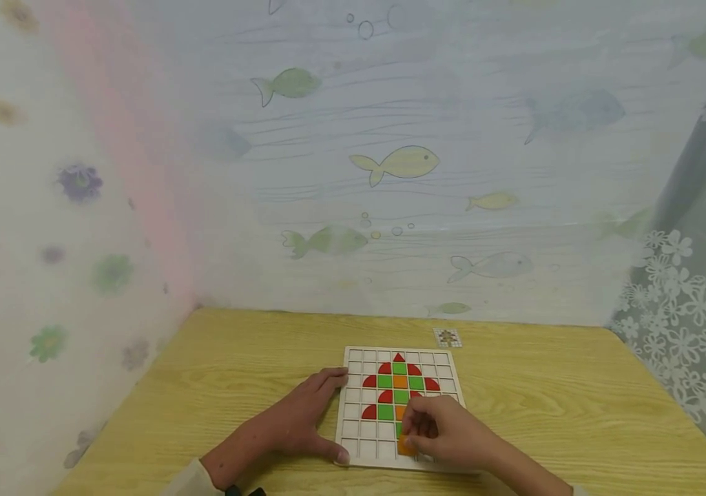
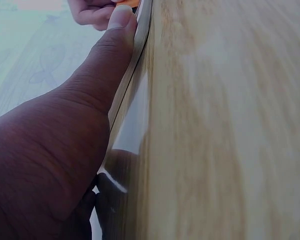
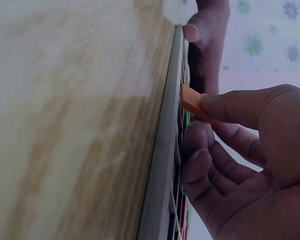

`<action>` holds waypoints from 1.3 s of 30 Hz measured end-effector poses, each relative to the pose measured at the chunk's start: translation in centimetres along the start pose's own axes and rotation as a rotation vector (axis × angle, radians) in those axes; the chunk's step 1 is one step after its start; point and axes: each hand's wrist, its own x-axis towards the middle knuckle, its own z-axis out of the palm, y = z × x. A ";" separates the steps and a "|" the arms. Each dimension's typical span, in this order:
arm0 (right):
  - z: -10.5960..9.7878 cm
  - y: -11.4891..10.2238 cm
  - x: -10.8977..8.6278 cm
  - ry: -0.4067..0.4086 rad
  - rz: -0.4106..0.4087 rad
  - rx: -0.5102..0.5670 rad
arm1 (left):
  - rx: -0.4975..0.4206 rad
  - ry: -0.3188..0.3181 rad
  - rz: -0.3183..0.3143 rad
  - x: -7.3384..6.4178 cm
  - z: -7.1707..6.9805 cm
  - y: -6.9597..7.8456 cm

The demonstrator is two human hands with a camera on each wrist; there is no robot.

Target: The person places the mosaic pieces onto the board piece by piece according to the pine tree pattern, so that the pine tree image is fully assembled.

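A white wooden grid board [image 1: 359, 450] lies on the table, with red, green and orange tiles set in its squares as a tree-like pattern. My right hand [image 1: 445, 430] pinches an orange tile [image 1: 406, 446] between thumb and finger over the bottom row. Seen from the right wrist, that orange tile [image 3: 194, 103] tilts at the board's edge. My left hand [image 1: 303, 420] rests along the board's left side, thumb at the near left corner and fingers at the upper left edge. Part of the pattern is hidden behind my right hand.
A small card [image 1: 448, 337] with a printed pattern lies just beyond the board's far right corner. The wood-grain table [image 1: 563, 399] reaches back to a fish-print curtain [image 1: 390, 275], with flower-print curtains on both sides.
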 end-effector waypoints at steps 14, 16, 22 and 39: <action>0.4 0.3 -0.2 0.034 -0.077 -0.093 | 0.002 -0.003 -0.002 0.2 0.1 0.2; 0.4 0.3 -0.3 0.033 -0.079 -0.096 | 0.004 -0.001 -0.002 0.2 0.2 0.2; 0.4 0.2 -0.4 0.029 -0.084 -0.098 | -0.004 -0.005 -0.005 0.3 0.0 0.1; -2.7 2.3 -3.3 0.234 -0.007 -0.145 | 0.008 -0.017 -0.016 0.1 0.1 -0.3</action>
